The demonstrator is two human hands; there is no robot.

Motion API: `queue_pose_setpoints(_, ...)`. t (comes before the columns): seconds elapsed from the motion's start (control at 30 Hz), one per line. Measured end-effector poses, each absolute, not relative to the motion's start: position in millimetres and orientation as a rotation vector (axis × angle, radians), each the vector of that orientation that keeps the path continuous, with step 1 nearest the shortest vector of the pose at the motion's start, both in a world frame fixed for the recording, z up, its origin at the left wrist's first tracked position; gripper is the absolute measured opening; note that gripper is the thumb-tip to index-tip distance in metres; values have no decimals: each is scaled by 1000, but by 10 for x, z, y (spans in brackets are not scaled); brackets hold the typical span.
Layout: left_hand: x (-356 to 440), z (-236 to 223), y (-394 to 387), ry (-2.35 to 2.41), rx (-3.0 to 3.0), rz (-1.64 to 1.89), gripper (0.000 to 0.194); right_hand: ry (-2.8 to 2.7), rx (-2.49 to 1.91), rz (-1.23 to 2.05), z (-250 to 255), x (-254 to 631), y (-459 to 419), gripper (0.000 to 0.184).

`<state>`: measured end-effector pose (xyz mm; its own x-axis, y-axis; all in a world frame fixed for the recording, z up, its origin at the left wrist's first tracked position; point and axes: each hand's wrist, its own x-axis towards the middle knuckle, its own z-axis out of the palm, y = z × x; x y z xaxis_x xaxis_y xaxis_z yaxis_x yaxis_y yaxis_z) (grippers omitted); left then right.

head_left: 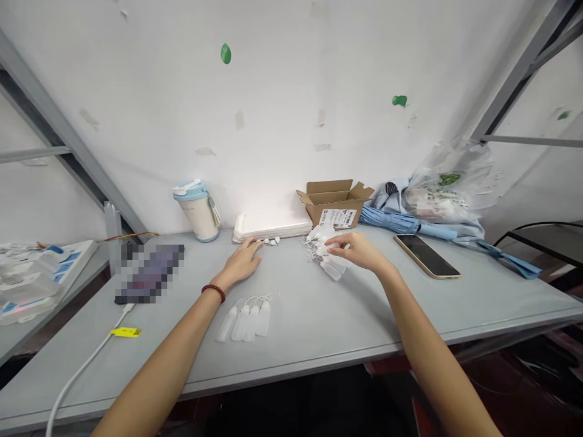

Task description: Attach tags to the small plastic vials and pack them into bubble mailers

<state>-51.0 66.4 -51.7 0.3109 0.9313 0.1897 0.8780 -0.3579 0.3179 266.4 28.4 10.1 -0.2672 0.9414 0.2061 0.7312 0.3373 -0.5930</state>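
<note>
My right hand [357, 250] is at a loose pile of small translucent plastic bottles [331, 269] with thin curved nozzles. Its thumb and forefinger are pinched together on one bottle in the pile. My left hand [240, 262], with a dark red bead bracelet on the wrist, rests on the table with fingers stretched and slightly apart. Its fingertips lie beside a few small white caps [272, 241], holding nothing that I can see. Nearer the front edge, several matching bottles [246, 321] lie side by side in a row, nozzles pointing away from me.
Behind the hands are a stack of white trays [273, 224] and an open cardboard box [334, 203]. A tumbler [198, 212] stands left. Rightward lie a phone [427, 256], a blue folded umbrella [396, 218] and a plastic bag [449, 188]. A white cable [86, 364] crosses the left side.
</note>
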Motion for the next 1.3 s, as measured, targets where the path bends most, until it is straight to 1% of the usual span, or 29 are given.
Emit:
queue_pose_setpoints(0.27,-485,-498,642,1752,2455,388,43,-2153,-1546,563,98,2741,292,33)
queue_pose_setpoints(0.6,-443,-469,590,1804,2416,437,40,-2344,-1639,555,165,2726,221,25)
queue_pose_setpoints(0.8,-471,-487,609,1848,2377,485,29,-2398,-1704,611,136,2707,202,26)
queue_pose_setpoints(0.9,-477,-473,607,1863,2399,477,23,-2411,-1713,633,121,2710,210,23)
queue_pose_setpoints(1.1,-450,-419,554,1847,2442,427,23,-2443,-1676,643,112,2738,219,13)
queue_pose_setpoints(1.23,-428,-396,527,1840,2443,407,23,-2368,-1560,576,120,2699,199,13)
queue_pose_setpoints(1.3,-415,-387,514,1855,2439,374,23,-2367,-1435,616,134,2639,164,14)
